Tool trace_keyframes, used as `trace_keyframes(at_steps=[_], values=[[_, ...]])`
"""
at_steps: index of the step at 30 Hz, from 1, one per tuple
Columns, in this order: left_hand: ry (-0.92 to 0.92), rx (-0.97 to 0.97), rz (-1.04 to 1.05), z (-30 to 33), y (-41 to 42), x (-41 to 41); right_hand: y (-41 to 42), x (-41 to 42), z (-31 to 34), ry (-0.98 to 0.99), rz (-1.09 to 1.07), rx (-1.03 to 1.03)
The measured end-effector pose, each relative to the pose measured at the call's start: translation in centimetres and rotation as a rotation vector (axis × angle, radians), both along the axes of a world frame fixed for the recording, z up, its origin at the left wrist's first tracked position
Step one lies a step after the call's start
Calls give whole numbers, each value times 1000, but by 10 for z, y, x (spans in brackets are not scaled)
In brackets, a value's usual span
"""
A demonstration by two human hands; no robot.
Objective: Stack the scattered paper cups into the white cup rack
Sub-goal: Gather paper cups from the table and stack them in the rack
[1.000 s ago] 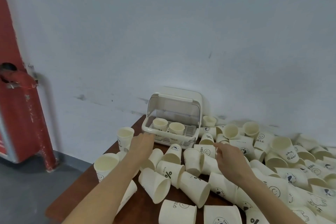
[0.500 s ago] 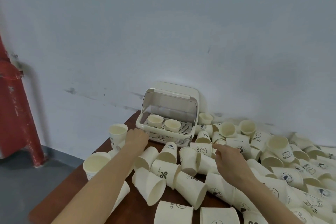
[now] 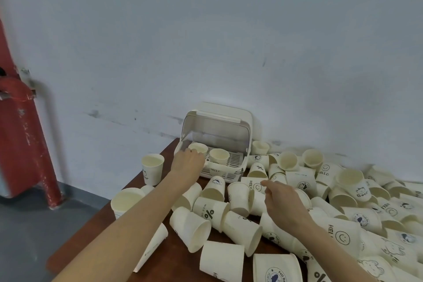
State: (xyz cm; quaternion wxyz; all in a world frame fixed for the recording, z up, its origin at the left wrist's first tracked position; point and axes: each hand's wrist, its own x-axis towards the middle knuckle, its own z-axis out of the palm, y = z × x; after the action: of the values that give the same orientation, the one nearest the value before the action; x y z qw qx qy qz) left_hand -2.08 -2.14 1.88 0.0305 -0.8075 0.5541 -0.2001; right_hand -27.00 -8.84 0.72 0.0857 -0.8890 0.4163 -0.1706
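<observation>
Pale, scuffed plaster fills most of what I see, a wall (image 3: 229, 41) with a chipped red pipe (image 3: 25, 144) at its left. Below it a dark brown wooden table (image 3: 96, 226) carries a heap of cream paper cups (image 3: 343, 213), smooth-sided cones, most tipped over and printed with smileys, "HELLO" or "%". The white cup rack (image 3: 215, 142), glossy plastic with a rounded lid flipped up and a slatted floor, sits against the wall at the table's far edge; two cups stand upright inside. The fallen cups crowd its front and right side. My left hand (image 3: 188, 163) rests on the rack's front left rim, fingers curled beside the left inner cup (image 3: 198, 147); I cannot tell whether it grips anything. My right hand (image 3: 282, 199) hovers over the heap, fingers loosely bent, holding nothing.
</observation>
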Motion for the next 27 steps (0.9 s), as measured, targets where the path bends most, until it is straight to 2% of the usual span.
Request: trace_keyframes(at_steps=[9, 27], values=[[99, -186, -106, 15, 11, -39, 3, -19, 7, -32, -25, 0], [284, -284, -394, 14, -5, -151, 10, -99, 23, -103, -127, -44]])
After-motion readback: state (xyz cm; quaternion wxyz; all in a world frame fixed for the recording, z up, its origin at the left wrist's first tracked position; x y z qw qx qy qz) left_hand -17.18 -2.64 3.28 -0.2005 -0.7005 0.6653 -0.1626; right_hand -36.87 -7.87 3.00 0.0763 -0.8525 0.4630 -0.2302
